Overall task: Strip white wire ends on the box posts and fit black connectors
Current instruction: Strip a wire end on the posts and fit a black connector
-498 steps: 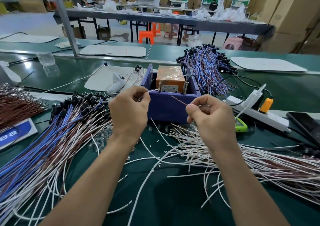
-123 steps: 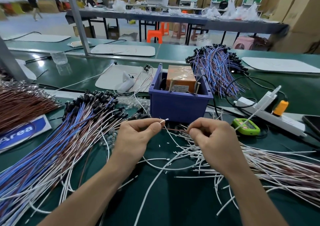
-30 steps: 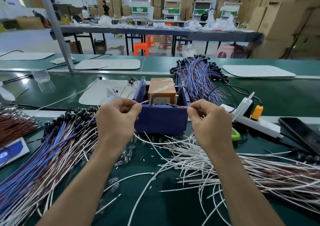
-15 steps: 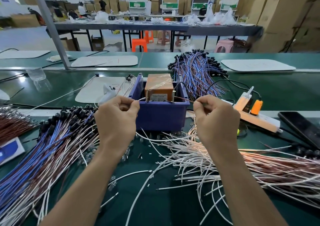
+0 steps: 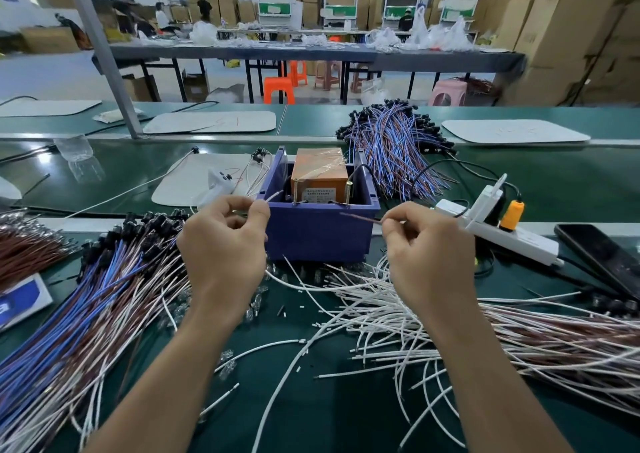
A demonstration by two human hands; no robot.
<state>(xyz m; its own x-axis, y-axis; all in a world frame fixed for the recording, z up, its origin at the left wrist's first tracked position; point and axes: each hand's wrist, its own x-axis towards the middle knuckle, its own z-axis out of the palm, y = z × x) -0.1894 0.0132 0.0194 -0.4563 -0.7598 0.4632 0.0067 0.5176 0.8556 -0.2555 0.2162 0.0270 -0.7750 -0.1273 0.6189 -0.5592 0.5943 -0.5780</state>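
- Noted left hand (image 5: pixel 221 244) at centre left, thumb and forefinger pinched on a white wire (image 5: pixel 273 195), its tip poking up and right toward the left post (image 5: pixel 295 192) of the blue box (image 5: pixel 318 234).
- Noted right hand (image 5: pixel 429 251) at centre right, fingers curled, thumb and forefinger pinched on a thin brownish strand (image 5: pixel 360 217) aimed left across the box front.
- Judged both ends gripped short and raised to rim height so as to reach the posts, likely for stripping.
- Found the white tip slightly curved and white to its very end, so probably not yet stripped.
- Could not tell whether the brownish strand was bare core or a separate wire.
- Logged loose white wires (image 5: pixel 381 300) heaped at lower right, and leads fitted with black connectors (image 5: pixel 138 220) at left.
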